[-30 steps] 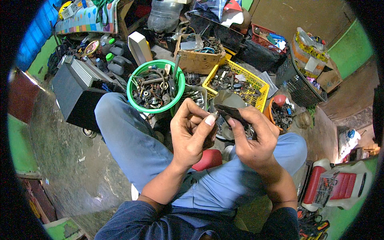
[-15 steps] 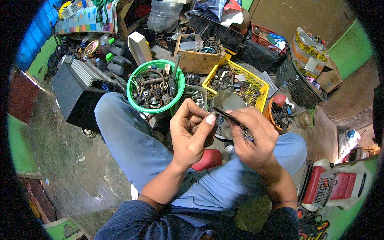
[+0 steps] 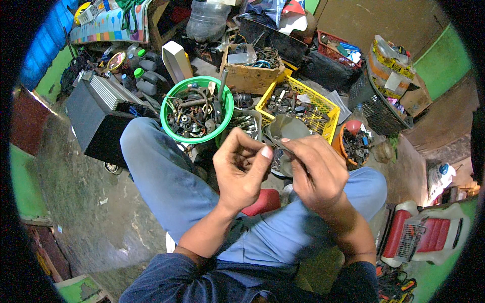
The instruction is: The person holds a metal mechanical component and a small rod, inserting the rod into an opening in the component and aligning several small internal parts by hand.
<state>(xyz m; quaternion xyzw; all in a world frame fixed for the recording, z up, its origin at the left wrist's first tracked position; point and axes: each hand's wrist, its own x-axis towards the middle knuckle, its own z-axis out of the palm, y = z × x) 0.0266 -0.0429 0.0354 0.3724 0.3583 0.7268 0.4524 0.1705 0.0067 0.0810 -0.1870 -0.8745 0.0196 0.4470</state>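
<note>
My left hand (image 3: 239,166) and my right hand (image 3: 318,171) meet fingertip to fingertip above my lap. Both are closed in a pinch on a small dark piece (image 3: 276,144), thin and mostly covered by the fingers; its kind cannot be made out. Just beyond the fingertips stands a grey rounded container (image 3: 288,127), partly hidden by my right hand. A green tub (image 3: 166,123) full of mixed metal parts is to the left of it. Behind to the right sits a yellow crate (image 3: 333,113) with small dark parts.
A wooden box (image 3: 247,78) of cables stands behind the tub. On the left is a black boxy unit (image 3: 93,121). An orange bucket (image 3: 343,146) of dark parts and a dark mesh basket (image 3: 376,103) are on the right. Something red (image 3: 262,202) lies between my legs.
The dark piece has turned between my fingers, so less of it shows. My right hand has shifted slightly left; my left hand has hardly moved.
</note>
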